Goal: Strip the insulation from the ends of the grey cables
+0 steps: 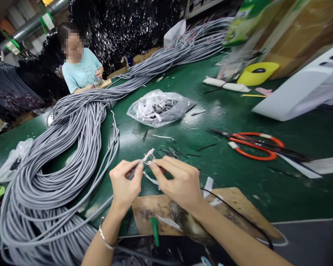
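My left hand (127, 183) pinches a grey cable (108, 201) close to its end. Whitish stripped strands (148, 154) stick up past my fingertips there. Thumb and forefinger of my right hand (180, 177) close on fine strands at that same end; exactly which ones is too small to tell. Below them lies a brown work board (233, 201) with white strips and a green-handled tool (154, 231) on it. A black cord (238, 212) runs from near my right hand across the board. Short black pieces (173, 151) lie just beyond my fingers.
Bundled grey cables (80, 111) curve along the left and back of the green table (227, 111). A clear bag (158, 107) of small parts sits mid-table. Orange-handled scissors (255, 146) and a yellow tape roll (258, 72) lie right. A co-worker (83, 70) sits across.
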{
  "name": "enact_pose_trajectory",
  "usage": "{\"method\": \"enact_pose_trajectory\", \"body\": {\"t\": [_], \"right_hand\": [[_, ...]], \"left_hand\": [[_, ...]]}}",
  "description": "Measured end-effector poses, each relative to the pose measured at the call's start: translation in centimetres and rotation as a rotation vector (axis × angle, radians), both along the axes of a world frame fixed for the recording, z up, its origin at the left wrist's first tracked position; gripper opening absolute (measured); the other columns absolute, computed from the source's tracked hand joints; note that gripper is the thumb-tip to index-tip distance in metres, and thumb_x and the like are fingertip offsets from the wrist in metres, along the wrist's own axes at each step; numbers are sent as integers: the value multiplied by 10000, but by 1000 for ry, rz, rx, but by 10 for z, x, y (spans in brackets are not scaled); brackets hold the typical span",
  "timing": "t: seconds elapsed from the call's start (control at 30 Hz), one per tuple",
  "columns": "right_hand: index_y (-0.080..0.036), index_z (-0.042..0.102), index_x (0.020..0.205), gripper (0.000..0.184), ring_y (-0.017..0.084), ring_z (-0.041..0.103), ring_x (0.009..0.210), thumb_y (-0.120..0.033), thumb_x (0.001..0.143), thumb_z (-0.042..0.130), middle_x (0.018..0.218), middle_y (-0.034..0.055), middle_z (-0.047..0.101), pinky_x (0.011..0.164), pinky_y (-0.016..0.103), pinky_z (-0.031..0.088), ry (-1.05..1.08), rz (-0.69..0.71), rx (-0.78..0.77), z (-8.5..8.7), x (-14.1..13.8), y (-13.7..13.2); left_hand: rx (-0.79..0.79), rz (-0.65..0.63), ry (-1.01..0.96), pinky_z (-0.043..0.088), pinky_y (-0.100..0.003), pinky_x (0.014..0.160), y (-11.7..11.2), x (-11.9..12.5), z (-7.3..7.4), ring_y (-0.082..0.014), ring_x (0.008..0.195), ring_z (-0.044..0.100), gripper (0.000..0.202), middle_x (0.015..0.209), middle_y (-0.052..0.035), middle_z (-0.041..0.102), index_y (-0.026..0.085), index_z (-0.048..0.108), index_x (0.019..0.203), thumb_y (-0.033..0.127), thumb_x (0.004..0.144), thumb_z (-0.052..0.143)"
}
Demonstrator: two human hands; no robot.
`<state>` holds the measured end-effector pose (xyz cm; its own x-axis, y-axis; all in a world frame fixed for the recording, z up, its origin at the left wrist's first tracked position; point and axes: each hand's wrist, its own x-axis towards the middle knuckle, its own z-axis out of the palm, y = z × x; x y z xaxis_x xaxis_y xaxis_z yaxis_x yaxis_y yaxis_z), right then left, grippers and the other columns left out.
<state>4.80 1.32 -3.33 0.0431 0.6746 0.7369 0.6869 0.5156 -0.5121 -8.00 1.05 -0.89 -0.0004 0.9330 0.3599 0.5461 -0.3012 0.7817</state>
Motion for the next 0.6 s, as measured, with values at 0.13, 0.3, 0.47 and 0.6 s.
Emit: {"method": "enact_pose_trajectory", "body": {"t": [0.13,0.3,0.47,0.6], "right_hand": [[-159,596,604,246,83,462,455,-217,829,515,489,-13,508,489,203,358,29,29,-35,-1,1,0],[-155,589,596,293,81,463,437,-255,846,474,504,-7,539,416,187,353,270,290,-288,-4,2,3],[-152,601,615,262,81,458,431,-227,837,485,508,-1,550,414,187,362,276,241,-207,-4,2,2],[-159,621,655,194,88,490,456,-196,817,520,511,1,560,479,200,391,117,119,2,-2,1,-1]], "left_hand": [[27,-8,22,363,-200,472,-1,-1,0,-90,513,473,171,611,-25,604,130,713,822,214,784,569],[92,-22,68,380,-201,477,-2,0,-4,-96,523,487,157,605,-22,593,134,717,846,191,767,594],[98,11,90,380,-194,455,-2,6,0,-87,486,476,159,588,-18,589,139,715,831,171,775,570],[104,27,124,379,-185,437,-3,9,-1,-80,460,477,147,561,-14,584,140,711,777,160,770,565]]}}
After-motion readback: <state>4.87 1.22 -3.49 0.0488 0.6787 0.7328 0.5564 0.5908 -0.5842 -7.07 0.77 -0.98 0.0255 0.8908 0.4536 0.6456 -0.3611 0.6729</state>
